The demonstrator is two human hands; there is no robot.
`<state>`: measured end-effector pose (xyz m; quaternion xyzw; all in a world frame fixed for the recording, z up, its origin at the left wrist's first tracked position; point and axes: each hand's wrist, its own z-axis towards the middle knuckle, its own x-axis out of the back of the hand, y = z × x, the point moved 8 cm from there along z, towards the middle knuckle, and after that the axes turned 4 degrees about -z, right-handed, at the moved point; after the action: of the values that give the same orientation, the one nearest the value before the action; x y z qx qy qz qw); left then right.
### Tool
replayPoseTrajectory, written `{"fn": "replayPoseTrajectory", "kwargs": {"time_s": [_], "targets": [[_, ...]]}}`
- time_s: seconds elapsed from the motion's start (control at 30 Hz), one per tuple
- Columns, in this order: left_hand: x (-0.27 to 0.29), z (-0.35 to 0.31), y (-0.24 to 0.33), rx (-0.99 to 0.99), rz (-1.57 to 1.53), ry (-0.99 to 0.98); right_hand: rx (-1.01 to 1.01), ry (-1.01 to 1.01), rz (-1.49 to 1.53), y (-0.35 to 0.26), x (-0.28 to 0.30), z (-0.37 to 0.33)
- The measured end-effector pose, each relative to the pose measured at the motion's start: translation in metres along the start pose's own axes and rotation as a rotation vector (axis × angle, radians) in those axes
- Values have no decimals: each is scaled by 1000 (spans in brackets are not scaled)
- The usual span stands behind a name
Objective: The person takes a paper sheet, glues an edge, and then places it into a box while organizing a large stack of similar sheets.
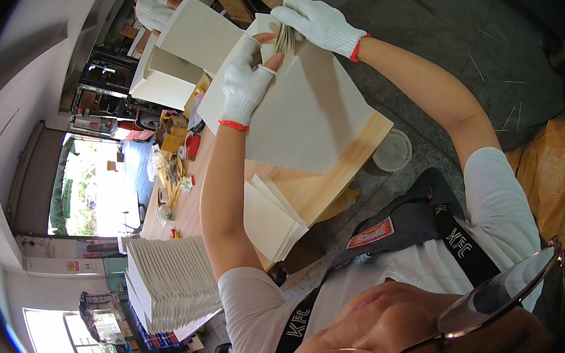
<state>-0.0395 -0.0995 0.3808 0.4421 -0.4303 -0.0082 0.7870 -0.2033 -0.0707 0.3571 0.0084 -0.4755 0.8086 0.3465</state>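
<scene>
Both my hands wear white knitted gloves with red cuffs and meet at the top of a tall stack of large white paper sheets [310, 112]. A small sheaf of cream sheets [286, 44] stands bent and fanned up there. My left hand [245, 81], its thumb and a fingertip bare, closes against the sheaf's left side. Across from it, my right hand [319, 24] is curled over the sheaf's upper right edge. The fingertips of the right hand are partly hidden behind the sheets.
The stack rests on a wooden table [370, 137]. A loose pile of sheets [269, 218] and a tall fanned stack [174, 282] lie nearer me. Tape rolls and odds and ends [176, 166] clutter the left side. Beyond stand more white stacks [191, 39] and a person [156, 8]. A round tub [392, 151] is on the floor.
</scene>
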Motion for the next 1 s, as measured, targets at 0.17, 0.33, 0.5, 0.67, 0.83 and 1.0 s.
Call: {"fn": "replayPoseTrajectory", "kwargs": {"time_s": [0.17, 0.33, 0.5, 0.67, 0.83, 1.0], "targets": [[7, 0, 5, -210, 118, 63, 53, -34, -21, -20, 7, -7], [3, 3, 8, -244, 248, 36, -37, -34, -46, -3, -1, -1], [-3, -4, 8, -1, 259, 28, -37, -67, -56, -1, -3, -1], [-2, -1, 2, -36, 88, 9, -35, -90, -99, -1, 4, 1], [4, -7, 20, -164, 129, 101, 137, -103, -684, 4, 25, -10], [3, -7, 16, -58, 143, 40, 627, -4, -786, -36, 21, -15]]}}
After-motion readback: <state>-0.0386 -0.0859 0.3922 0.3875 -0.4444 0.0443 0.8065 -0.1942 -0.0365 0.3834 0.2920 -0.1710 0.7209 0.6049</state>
